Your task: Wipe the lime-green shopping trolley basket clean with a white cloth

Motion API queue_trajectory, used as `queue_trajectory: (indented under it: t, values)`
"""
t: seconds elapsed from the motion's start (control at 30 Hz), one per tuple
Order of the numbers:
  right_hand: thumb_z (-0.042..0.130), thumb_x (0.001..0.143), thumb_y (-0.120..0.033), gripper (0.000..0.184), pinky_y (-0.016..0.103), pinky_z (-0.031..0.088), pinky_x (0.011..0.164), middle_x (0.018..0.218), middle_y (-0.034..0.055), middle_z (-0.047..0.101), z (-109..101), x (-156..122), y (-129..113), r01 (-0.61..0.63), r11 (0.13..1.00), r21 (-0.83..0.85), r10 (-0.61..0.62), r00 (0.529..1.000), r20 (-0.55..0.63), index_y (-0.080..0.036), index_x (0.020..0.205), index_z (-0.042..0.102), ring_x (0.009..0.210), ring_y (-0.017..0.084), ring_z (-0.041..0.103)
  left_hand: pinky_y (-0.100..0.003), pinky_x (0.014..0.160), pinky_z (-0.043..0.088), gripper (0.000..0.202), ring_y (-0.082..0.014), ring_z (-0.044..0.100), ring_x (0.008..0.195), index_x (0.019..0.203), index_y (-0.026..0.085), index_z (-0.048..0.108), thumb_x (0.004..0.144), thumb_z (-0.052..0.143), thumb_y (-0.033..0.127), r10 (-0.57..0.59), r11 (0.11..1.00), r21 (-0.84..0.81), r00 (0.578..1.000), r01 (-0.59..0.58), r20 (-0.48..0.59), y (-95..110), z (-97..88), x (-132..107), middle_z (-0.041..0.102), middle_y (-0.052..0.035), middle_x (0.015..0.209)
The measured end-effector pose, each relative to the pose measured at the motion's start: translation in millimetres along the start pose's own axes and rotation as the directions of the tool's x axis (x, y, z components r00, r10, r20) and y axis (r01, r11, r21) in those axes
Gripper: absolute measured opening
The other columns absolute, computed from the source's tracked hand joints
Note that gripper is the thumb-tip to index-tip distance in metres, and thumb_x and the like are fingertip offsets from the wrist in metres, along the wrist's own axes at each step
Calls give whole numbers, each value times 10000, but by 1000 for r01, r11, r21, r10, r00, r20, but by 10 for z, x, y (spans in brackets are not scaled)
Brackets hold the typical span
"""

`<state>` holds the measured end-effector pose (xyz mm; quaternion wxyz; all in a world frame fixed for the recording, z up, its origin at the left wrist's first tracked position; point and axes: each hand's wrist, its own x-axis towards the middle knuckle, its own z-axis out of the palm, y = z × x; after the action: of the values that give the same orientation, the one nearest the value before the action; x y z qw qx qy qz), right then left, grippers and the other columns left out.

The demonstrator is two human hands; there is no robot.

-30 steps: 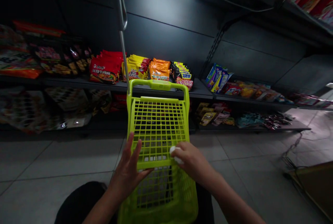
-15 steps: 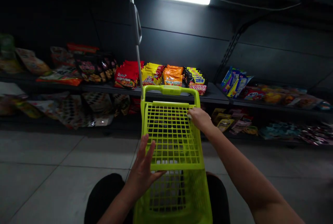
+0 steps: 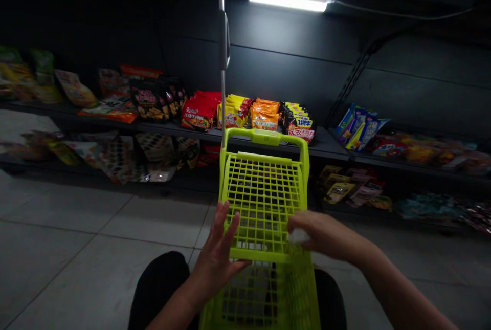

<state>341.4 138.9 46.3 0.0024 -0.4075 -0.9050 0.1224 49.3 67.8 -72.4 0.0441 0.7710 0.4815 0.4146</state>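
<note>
Underfoot, pale floor tiles spread open on both sides up to dark store shelving stocked with packaged noodles. Between them sits a lime-green plastic shopping basket. The left hand spreads open against its grid; the right hand curls around a small white object.

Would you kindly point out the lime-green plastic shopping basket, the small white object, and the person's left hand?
Lime-green plastic shopping basket [image 3: 264, 137], head view, top handle.
Small white object [image 3: 298, 237], head view, visible middle.
Left hand [image 3: 217, 264], head view, middle of hand.
</note>
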Motion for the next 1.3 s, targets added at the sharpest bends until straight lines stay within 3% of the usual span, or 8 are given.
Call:
queue_trajectory:
  t: [0.13, 0.27, 0.5, 0.77, 0.9, 1.07, 1.17, 1.3]
  values:
    - [632, 798, -50, 356, 307, 455, 868, 1121, 90, 694, -342, 793, 461, -207, 947, -246, 128, 945, -300, -207, 1114, 674, 1034, 229, 621, -637, 1079, 464, 1349, -403, 104, 1558, 1616, 369, 31, 619, 922, 188, 0, 1000, -14, 1000, 0, -14, 13, 5, 6, -16, -150, 1713]
    - [662, 849, -186, 319, 325, 435, 925, 1208, 104, 677, -254, 1195, 623, -274, 926, -258, 191, 932, -307, -196, 1167, 683, 1104, 250, 607, -639, 1092, 448, 1315, -401, 69, 1562, 1620, 341, 50, 638, 911, 191, 16, 1000, 8, 999, -15, -31, -3, 12, 13, 13, -168, 1710]
    - [546, 894, -81, 284, 312, 454, 902, 1155, 74, 677, 173, 741, 262, -248, 942, -226, 143, 906, -399, -218, 1108, 674, 1007, 214, 607, -667, 1116, 397, 1248, -403, 34, 1566, 1620, 336, 70, 683, 886, 224, 21, 1000, 15, 999, -21, -41, -27, -34, 8, 8, -163, 1710]
    - [550, 720, 35, 461, 284, 499, 830, 1062, 31, 696, 332, -128, -440, -38, 999, -4, 38, 998, -42, -254, 1067, 645, 961, 199, 645, -670, 1125, 397, 1245, -415, 51, 1566, 1623, 311, 88, 676, 893, 241, 65, 998, 9, 998, -65, -24, -2, -61, -42, 52, -157, 1708]
    - [573, 784, -36, 397, 279, 501, 868, 1093, 47, 699, 41, 249, -104, -30, 997, 70, 41, 986, -159, -227, 1126, 639, 980, 185, 656, -660, 1121, 407, 1242, -414, 68, 1565, 1620, 323, 84, 680, 893, 259, 50, 999, -14, 998, -50, -26, -7, -57, -41, 20, -154, 1710]
    - [584, 848, -88, 285, 311, 457, 954, 1198, 106, 654, -151, 1127, 416, -265, 961, -76, 206, 872, -443, -176, 1096, 695, 1093, 216, 614, -672, 1138, 369, 1245, -411, 31, 1567, 1617, 355, 49, 699, 885, 259, 35, 999, -34, 999, -35, -5, -33, -30, -32, -14, -135, 1714]
    - [594, 851, -95, 273, 293, 447, 910, 1084, 78, 688, -61, 1201, 300, -302, 944, -129, 235, 895, -381, -193, 1078, 709, 1035, 209, 616, -676, 1138, 364, 1250, -411, 9, 1567, 1618, 347, 48, 695, 887, 260, 33, 999, -29, 999, -33, 1, -47, -20, -33, -33, -130, 1714]
    - [573, 853, -77, 235, 277, 434, 823, 1029, 67, 687, 154, 706, -233, -228, 952, -203, 181, 957, -226, -202, 996, 712, 981, 206, 611, -685, 1123, 379, 1294, -416, -2, 1566, 1618, 343, 50, 656, 906, 218, 38, 999, -6, 999, -38, 4, -40, -22, -42, -57, -123, 1715]
